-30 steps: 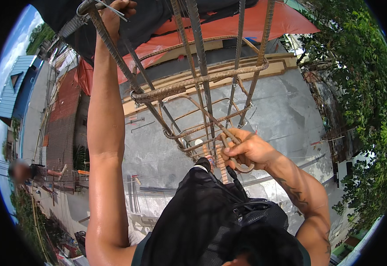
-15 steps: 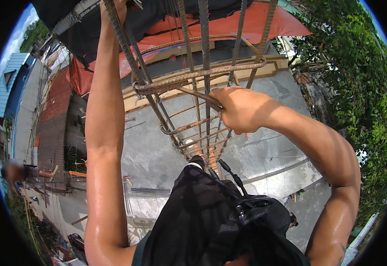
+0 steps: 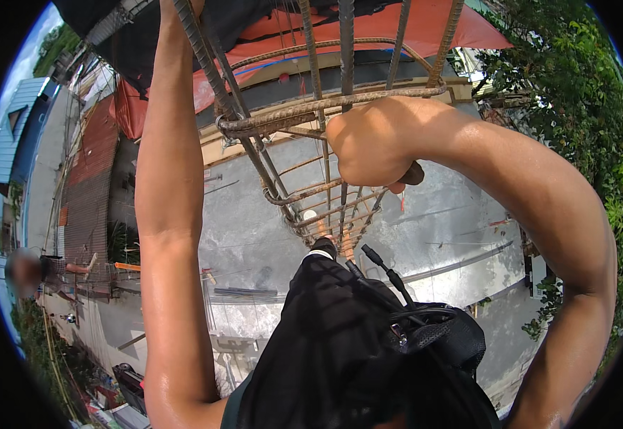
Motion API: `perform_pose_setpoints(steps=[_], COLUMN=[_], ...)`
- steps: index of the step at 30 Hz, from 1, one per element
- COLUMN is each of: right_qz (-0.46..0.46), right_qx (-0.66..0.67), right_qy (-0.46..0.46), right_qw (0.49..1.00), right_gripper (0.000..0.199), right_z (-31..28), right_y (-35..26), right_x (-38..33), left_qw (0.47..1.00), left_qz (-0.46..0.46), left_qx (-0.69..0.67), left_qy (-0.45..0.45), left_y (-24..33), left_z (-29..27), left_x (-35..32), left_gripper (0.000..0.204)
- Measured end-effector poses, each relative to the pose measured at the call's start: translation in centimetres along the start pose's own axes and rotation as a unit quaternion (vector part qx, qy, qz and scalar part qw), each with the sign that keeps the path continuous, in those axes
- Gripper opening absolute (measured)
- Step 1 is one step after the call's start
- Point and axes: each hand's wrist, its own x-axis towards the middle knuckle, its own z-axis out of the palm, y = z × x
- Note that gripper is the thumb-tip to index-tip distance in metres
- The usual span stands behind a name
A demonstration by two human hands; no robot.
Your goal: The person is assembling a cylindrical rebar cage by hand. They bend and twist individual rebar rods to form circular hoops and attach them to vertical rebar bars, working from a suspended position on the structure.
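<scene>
A cage of upright ribbed steel bars (image 3: pixel 347 53) rises before me, ringed by rusty stirrups (image 3: pixel 276 123) that grow smaller toward the floor far below. My right hand (image 3: pixel 372 139) is closed in a fist at the near side of the upper stirrup. From under the fist pokes a dark brown, round-ended piece (image 3: pixel 416 173), perhaps a handle; the rest is hidden in the palm. My left arm reaches up along the left bar (image 3: pixel 201 53). Only a sliver of my left hand (image 3: pixel 193 6) shows at the top edge, beside that bar, its fingers cut off or hidden.
Below lies a grey concrete slab (image 3: pixel 247 200). My dark shoe (image 3: pixel 324 247) is low by the cage, and a black bag (image 3: pixel 444 336) with straps hangs at my front. An orange tarp (image 3: pixel 433 28) spreads beyond; trees (image 3: pixel 576 143) stand right. Another person (image 3: pixel 29 272) is far left.
My right hand has turned and lifted slightly, and it no longer visibly pinches the stirrup's slanting bar end. The round-ended brown piece now shows under it. My left hand has slipped further out of view.
</scene>
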Motion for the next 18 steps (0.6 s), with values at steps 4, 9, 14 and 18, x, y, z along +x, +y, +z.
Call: perform_pose_setpoints(steps=[4,9,14,18], right_qz=[-0.067,0.047,0.056,-0.029], right_qx=[-0.032,0.162,0.123,0.387], right_qy=[0.286,0.328,0.454,0.42], right_qw=[0.955,0.929,0.881,0.821], right_gripper=[0.041,0.04,0.036,0.04], right_z=[7.9,21.2,26.9,26.9], right_y=[0.4,1.3,1.2,-0.1], right_x=[2.2,9.0,14.9,13.8], left_qw=[1.0,1.0,1.0,1.0], left_qz=[0.007,0.002,-0.001,-0.017], left_qx=[0.001,-0.001,0.002,0.01], left_qy=[0.004,0.012,0.005,0.003], left_y=[0.0,0.1,0.0,-0.5], left_z=[0.3,0.6,0.5,0.2], left_x=[-0.1,0.6,1.0,0.9], left_gripper=[0.015,0.015,0.014,0.015])
